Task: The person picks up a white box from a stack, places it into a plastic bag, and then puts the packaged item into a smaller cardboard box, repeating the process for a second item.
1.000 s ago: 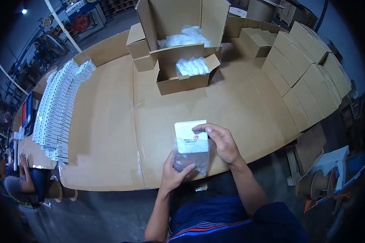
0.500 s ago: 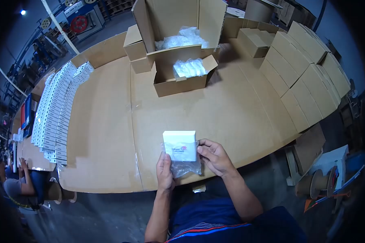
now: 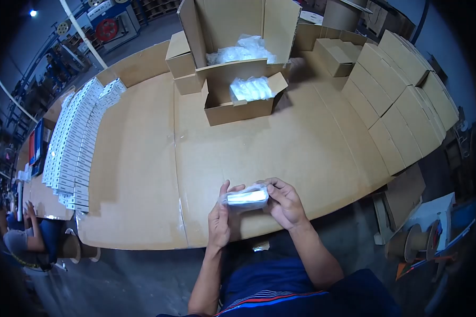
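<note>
A small white box (image 3: 247, 197) in a clear plastic bag is held over the near part of the cardboard-covered table. One narrow side of it faces me, and the film lies around it. My left hand (image 3: 219, 219) holds the left end, its thumb in front and fingertips showing behind. At the right end, my right hand (image 3: 286, 204) pinches the bagged box between thumb and fingers. Beyond both hands stands an open carton (image 3: 239, 113) with several plastic-wrapped packs (image 3: 251, 89) at its right side.
A taller open carton (image 3: 235, 24) behind holds more wrapped packs (image 3: 243, 51). Long rows of small white boxes (image 3: 71, 142) line the table's left side. Brown cartons (image 3: 402, 100) are stacked at the right edge. Another person (image 3: 29, 238) is at the far left.
The bagged box has tilted from its broad printed face to a narrow side and risen slightly off to the right. The loose bag end no longer hangs below it. My left fingers have shifted upward.
</note>
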Demonstrator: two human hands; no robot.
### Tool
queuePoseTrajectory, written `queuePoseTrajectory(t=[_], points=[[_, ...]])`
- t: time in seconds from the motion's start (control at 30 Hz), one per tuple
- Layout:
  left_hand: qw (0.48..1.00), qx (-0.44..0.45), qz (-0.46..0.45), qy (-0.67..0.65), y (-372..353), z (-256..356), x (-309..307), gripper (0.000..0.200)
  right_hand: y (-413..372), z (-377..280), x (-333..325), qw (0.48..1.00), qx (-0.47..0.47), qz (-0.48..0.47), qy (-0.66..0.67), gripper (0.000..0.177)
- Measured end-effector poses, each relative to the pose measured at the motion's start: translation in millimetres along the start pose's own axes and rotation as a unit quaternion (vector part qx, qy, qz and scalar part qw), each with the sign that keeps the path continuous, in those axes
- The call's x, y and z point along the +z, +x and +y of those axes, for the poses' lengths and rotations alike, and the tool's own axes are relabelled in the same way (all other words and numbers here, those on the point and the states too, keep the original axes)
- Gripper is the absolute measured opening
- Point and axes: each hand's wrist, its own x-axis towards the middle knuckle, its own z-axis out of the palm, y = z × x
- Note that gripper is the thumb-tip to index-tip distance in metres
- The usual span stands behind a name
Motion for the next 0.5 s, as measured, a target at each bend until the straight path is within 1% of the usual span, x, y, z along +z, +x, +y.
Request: queuePoseTrajectory(t=[0.03, 0.07, 0.13, 0.17, 0.23, 0.27, 0.33, 0.37, 0.47, 0.5], points=[[1.000, 0.009, 0.004, 0.006, -0.6, -9.9, -5.1, 0.060, 0.8, 0.3, -1.1, 1.000, -0.012, -0.010, -0.021, 0.020], [1.000, 0.017, 0.008, 0.012, -1.2, -16.1, -8.0, 0.062, -0.2, -1.3, 3.2, 1.000, -0.017, -0.010, -0.014, 0.023], [0.999, -0.012, 0.043, -0.025, -0.7, -16.0, -5.4, 0.064, -1.9, -8.9, 21.5, 1.000, -0.027, -0.009, -0.002, 0.030], [0.997, -0.025, 0.060, -0.044, 0.0, -15.3, -4.0, 0.065, -2.3, -8.2, 21.0, 0.997, -0.038, -0.018, -0.072, 0.034], [0.992, -0.038, 0.041, -0.109, 1.4, -3.8, 1.8, 0.064, -3.6, -5.1, 17.6, 0.975, -0.061, -0.036, -0.211, 0.043], [0.988, -0.046, 0.031, -0.142, 2.4, 1.4, 4.9, 0.064, -2.1, -3.9, 14.5, 0.974, -0.056, -0.025, -0.219, 0.045], [0.999, -0.044, 0.005, -0.020, 4.8, 6.7, 7.8, 0.063, -0.9, -1.3, 9.3, 0.972, -0.045, 0.001, -0.233, 0.048], [0.998, -0.044, -0.007, 0.042, 4.8, 7.6, 8.7, 0.063, -1.1, 0.2, 10.6, 0.968, -0.069, 0.005, -0.242, 0.046], [0.996, -0.045, 0.002, 0.073, 3.7, 3.6, 10.8, 0.062, -3.3, -4.7, 14.0, 0.951, -0.070, 0.001, -0.302, 0.044], [0.998, -0.055, 0.022, 0.030, 2.6, 5.3, 14.2, 0.052, -3.6, -6.2, 14.3, 0.949, -0.075, -0.002, -0.306, 0.043]])
